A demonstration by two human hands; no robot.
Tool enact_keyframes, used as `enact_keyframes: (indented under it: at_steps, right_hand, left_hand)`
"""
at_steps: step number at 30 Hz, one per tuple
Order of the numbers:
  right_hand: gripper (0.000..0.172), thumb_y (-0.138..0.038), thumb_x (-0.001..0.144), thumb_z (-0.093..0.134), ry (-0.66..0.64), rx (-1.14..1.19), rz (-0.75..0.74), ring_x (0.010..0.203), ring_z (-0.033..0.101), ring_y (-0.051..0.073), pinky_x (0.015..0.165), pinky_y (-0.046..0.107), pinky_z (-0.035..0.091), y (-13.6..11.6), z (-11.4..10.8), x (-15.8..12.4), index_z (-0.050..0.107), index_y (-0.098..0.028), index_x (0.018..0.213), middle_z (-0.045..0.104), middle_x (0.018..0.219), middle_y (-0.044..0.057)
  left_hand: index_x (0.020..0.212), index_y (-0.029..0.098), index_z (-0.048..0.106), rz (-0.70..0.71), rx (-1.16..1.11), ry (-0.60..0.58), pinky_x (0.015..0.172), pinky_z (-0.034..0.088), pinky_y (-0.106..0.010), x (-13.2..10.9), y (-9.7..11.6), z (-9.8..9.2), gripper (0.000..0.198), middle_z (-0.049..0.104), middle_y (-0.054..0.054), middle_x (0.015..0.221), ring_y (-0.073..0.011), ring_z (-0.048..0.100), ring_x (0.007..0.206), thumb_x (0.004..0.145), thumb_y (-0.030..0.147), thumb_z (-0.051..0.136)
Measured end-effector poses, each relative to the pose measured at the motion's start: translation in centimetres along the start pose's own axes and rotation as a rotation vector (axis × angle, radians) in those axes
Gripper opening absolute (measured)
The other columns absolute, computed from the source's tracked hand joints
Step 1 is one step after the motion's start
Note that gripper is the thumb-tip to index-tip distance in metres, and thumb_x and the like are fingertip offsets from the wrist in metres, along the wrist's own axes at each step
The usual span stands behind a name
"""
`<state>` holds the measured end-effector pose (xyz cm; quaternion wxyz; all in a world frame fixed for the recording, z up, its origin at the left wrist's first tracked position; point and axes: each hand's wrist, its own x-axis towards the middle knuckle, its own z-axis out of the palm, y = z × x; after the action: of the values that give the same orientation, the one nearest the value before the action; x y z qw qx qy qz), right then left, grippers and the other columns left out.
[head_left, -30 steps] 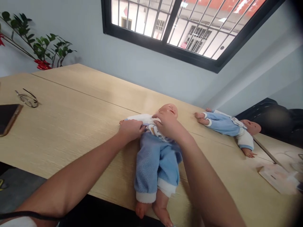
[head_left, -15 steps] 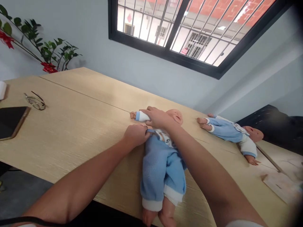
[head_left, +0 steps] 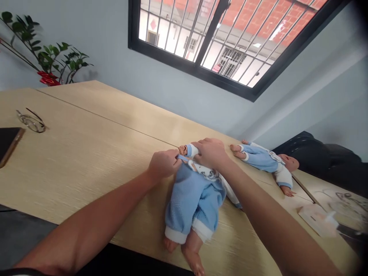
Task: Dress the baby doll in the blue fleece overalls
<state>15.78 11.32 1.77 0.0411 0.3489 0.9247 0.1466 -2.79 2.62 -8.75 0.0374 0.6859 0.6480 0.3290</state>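
Note:
A baby doll (head_left: 192,199) in blue trousers and a white top with a printed front lies on its back, feet toward me. Pinched in my left hand (head_left: 164,164) is the doll's blue shoulder strap (head_left: 183,158), pulled out to the left of its chest. My right hand (head_left: 211,153) is closed around the doll's white sleeve (head_left: 192,150), holding that arm bent up over the chest. The doll's small hand pokes out past the blue cuff, close to my left fingers. My right hand and forearm cover most of the doll's head and part of its far side.
A second doll (head_left: 263,159) in similar clothes lies at the right, near a black bag-like object (head_left: 319,153). Eyeglasses (head_left: 31,120) and a dark tablet or phone (head_left: 10,143) are on the table (head_left: 86,153) at the left. A white flat item (head_left: 317,219) sits at the right.
The doll's sleeved arm has been bent inward, from stretched out left to over the chest. My right hand moved right with it. My left hand still pulls the strap; the view shifted slightly.

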Motion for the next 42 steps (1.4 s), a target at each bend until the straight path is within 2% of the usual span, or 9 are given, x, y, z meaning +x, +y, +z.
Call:
enact_keyframes:
  at_steps: [4, 7, 14, 19, 23, 28, 31, 38, 42]
  right_hand:
    - [0.044, -0.011, 0.082, 0.060, -0.114, 0.106, -0.138, 0.114, 0.057, 0.030, 0.087, 0.036, 0.042, 1.0, -0.3, -0.8, 0.071, -0.024, 0.122, 0.072, 0.119, 0.008]
    - [0.054, -0.007, 0.079, 0.059, -0.117, 0.165, -0.197, 0.119, 0.055, 0.029, 0.095, 0.037, 0.043, 1.4, 0.6, -1.3, 0.070, -0.025, 0.129, 0.070, 0.126, 0.007]
    - [0.050, -0.005, 0.080, 0.057, -0.067, 0.210, -0.226, 0.118, 0.055, 0.030, 0.101, 0.040, 0.043, -0.4, 2.2, -1.0, 0.071, -0.020, 0.125, 0.070, 0.121, 0.012]
    - [0.040, -0.013, 0.093, 0.053, -0.119, 0.523, -0.190, 0.125, 0.058, 0.026, 0.111, 0.040, 0.040, -2.1, 1.2, -0.6, 0.068, -0.019, 0.129, 0.068, 0.132, 0.010]
    - [0.027, -0.029, 0.096, 0.063, -0.059, 0.569, -0.089, 0.113, 0.064, 0.025, 0.101, 0.036, 0.046, -4.0, 0.7, -0.7, 0.070, -0.017, 0.119, 0.072, 0.120, 0.010]
    - [0.021, -0.021, 0.088, 0.068, 0.008, 0.430, -0.058, 0.101, 0.065, 0.022, 0.089, 0.030, 0.046, -5.5, 0.4, -1.0, 0.073, -0.019, 0.107, 0.071, 0.109, 0.008]
    - [0.025, -0.022, 0.088, 0.067, 0.009, 0.409, 0.002, 0.098, 0.065, 0.021, 0.086, 0.029, 0.045, -5.6, 0.1, -1.4, 0.073, -0.020, 0.112, 0.069, 0.110, 0.009]
    - [0.037, -0.029, 0.084, 0.072, -0.183, 0.519, 0.276, 0.082, 0.065, 0.019, 0.066, 0.026, 0.040, -5.0, -0.4, -2.4, 0.058, -0.019, 0.117, 0.071, 0.094, 0.004]
    - [0.032, -0.041, 0.087, 0.073, -0.289, 0.563, 0.281, 0.081, 0.063, 0.020, 0.063, 0.027, 0.037, -4.1, -1.2, -2.2, 0.061, -0.020, 0.108, 0.070, 0.087, 0.002]
  left_hand:
    - [0.086, 0.023, 0.066, -0.051, -0.082, 0.001, 0.062, 0.030, -0.032, -0.1, -0.2, 0.2, 0.022, 0.071, -0.004, 0.079, -0.0207, 0.062, 0.070, 0.096, 0.033, 0.049]
    - [0.093, 0.024, 0.067, -0.068, -0.170, -0.019, 0.063, 0.031, -0.031, 0.0, -0.5, 0.8, 0.018, 0.071, -0.002, 0.081, -0.0204, 0.063, 0.073, 0.095, 0.032, 0.051]
    - [0.096, 0.024, 0.068, -0.070, -0.295, 0.003, 0.066, 0.036, -0.030, 0.2, -1.2, 1.9, 0.017, 0.073, -0.002, 0.088, -0.0199, 0.064, 0.077, 0.095, 0.029, 0.051]
    - [0.097, 0.023, 0.069, -0.075, -0.379, -0.025, 0.072, 0.042, -0.029, 0.6, -1.8, 2.2, 0.022, 0.074, -0.003, 0.091, -0.0203, 0.067, 0.085, 0.098, 0.028, 0.048]
    - [0.100, 0.023, 0.068, -0.088, -0.413, -0.036, 0.069, 0.042, -0.028, 0.6, -1.9, 2.2, 0.023, 0.074, -0.003, 0.089, -0.0197, 0.067, 0.081, 0.100, 0.028, 0.046]
    - [0.103, 0.023, 0.067, -0.057, -0.332, -0.053, 0.068, 0.040, -0.028, 0.6, -1.9, 2.0, 0.025, 0.074, -0.004, 0.088, -0.0211, 0.068, 0.081, 0.102, 0.032, 0.044]
    - [0.106, 0.023, 0.068, -0.040, -0.279, -0.073, 0.070, 0.042, -0.029, 0.7, -2.0, 1.6, 0.027, 0.075, -0.005, 0.091, -0.0222, 0.069, 0.084, 0.102, 0.032, 0.042]
    - [0.110, 0.023, 0.067, -0.070, -0.205, -0.102, 0.074, 0.044, -0.029, 0.8, -1.7, 1.1, 0.026, 0.076, -0.006, 0.097, -0.0230, 0.070, 0.090, 0.102, 0.031, 0.044]
    - [0.111, 0.024, 0.067, -0.053, -0.175, -0.100, 0.073, 0.043, -0.029, 0.8, -1.7, 1.2, 0.026, 0.076, -0.006, 0.099, -0.0235, 0.071, 0.091, 0.103, 0.034, 0.044]
